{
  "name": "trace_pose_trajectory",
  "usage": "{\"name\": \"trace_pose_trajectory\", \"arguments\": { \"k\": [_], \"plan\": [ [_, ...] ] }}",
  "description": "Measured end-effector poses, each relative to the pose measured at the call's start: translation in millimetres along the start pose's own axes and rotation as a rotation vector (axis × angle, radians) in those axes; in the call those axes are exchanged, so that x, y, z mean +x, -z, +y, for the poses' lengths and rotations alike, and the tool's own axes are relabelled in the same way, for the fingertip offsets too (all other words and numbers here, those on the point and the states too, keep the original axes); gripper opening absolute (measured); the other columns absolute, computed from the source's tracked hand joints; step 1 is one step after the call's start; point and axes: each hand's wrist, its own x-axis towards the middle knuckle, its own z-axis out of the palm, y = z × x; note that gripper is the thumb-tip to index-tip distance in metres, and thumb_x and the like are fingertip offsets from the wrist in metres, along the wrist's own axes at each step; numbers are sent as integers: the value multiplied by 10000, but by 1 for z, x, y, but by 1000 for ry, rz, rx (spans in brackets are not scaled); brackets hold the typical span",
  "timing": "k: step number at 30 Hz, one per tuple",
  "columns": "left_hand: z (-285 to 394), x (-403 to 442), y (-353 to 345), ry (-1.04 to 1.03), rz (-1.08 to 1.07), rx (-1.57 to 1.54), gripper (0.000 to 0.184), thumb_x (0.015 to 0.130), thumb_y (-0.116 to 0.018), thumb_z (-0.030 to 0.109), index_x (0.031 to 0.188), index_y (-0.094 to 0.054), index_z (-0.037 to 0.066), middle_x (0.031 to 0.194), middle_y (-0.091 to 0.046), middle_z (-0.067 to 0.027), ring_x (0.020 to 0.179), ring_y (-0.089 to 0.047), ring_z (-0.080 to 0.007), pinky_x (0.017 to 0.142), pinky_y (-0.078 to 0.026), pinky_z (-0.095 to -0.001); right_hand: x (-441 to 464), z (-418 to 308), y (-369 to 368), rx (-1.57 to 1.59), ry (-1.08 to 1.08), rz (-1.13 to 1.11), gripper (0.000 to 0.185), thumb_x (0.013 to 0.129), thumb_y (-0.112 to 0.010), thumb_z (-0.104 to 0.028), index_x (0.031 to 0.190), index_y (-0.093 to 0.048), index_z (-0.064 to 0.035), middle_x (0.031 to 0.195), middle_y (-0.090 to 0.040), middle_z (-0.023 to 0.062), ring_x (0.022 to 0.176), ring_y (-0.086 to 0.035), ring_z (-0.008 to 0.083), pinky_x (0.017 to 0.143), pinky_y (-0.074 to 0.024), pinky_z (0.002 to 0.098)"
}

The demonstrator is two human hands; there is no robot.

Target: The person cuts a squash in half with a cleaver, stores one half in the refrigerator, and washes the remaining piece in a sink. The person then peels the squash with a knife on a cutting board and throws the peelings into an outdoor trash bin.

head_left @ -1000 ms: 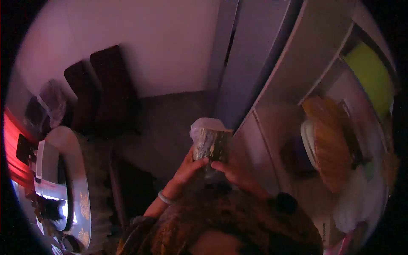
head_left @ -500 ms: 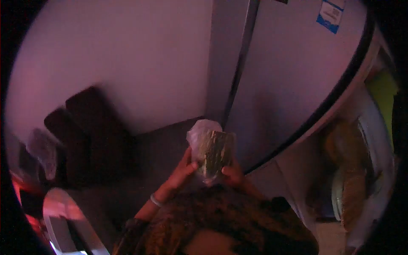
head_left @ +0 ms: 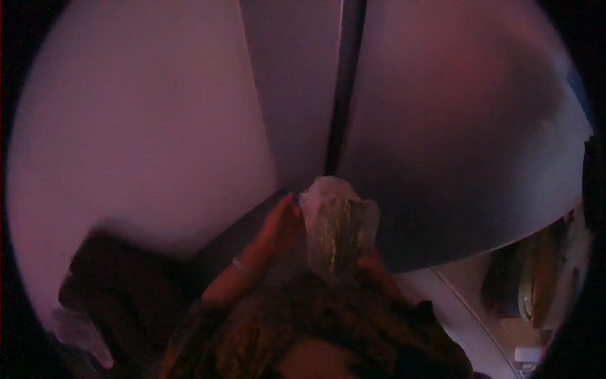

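A clear plastic bag (head_left: 338, 227) with greenish-brown, stick-like contents is upright in front of my chest. My right hand (head_left: 371, 265) grips its lower right side, thumb against the plastic. My left hand (head_left: 284, 221) is raised just left of the bag, with a pale band on the wrist; its fingers point up, but dimness and blur hide whether they are apart or pressed together. Whether the left hand touches the bag's edge is unclear.
A large smooth grey door-like panel (head_left: 454, 139) rises close ahead on the right, beside a dark vertical gap. A pale wall (head_left: 151, 126) stands on the left. Dark upholstered-looking shapes (head_left: 126, 290) are at lower left, and shelved items (head_left: 536, 284) at lower right.
The view has swung right and nearer to the grey panel. My left hand has come off the bag's lower side and moved up beside it; my right hand keeps hold.
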Motion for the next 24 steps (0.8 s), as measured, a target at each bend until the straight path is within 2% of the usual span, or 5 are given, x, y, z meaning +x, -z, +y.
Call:
{"name": "trace_pose_trajectory", "arguments": {
  "k": [5,11,14,20,24],
  "plan": [
    [83,69,-24,-215,-33,731,428,936,-598,298,1275,-577,38,1230,-622,-77,1133,-574,-210,996,-440,-373,34,-13,-28,41,62,146,880,779,-746,-210,1490,-252,-55,1375,-479,118,1247,-493,268,1037,-423,424],
    [132,173,-27,-741,-513,1279,561,818,-747,207,1313,-545,36,1323,-573,-163,1219,-552,-309,1041,-427,-400,66,-9,-53,-44,221,424,897,775,-756,-225,1491,-245,-55,1352,-495,116,1219,-507,263,1010,-434,418],
    [136,226,-3,-649,-669,1290,714,789,-790,187,1405,-449,67,1416,-488,-168,1295,-485,-317,1086,-385,-435,82,5,-80,-54,312,590,905,773,-762,-233,1492,-241,-54,1341,-503,115,1205,-515,260,997,-439,414],
    [231,260,-6,-254,-731,1340,667,847,-741,209,1414,-431,42,1431,-476,-170,1310,-471,-323,1098,-372,-449,182,69,-153,-37,502,904,922,769,-772,-248,1493,-234,-54,1318,-519,112,1178,-530,255,971,-450,408],
    [257,328,18,-166,-907,1303,600,866,-712,184,1382,-465,5,1377,-534,-164,1274,-512,-296,1067,-410,-426,244,109,-181,-36,611,1067,934,767,-779,-258,1494,-230,-53,1303,-530,111,1159,-540,251,953,-458,403]
  ]
}}
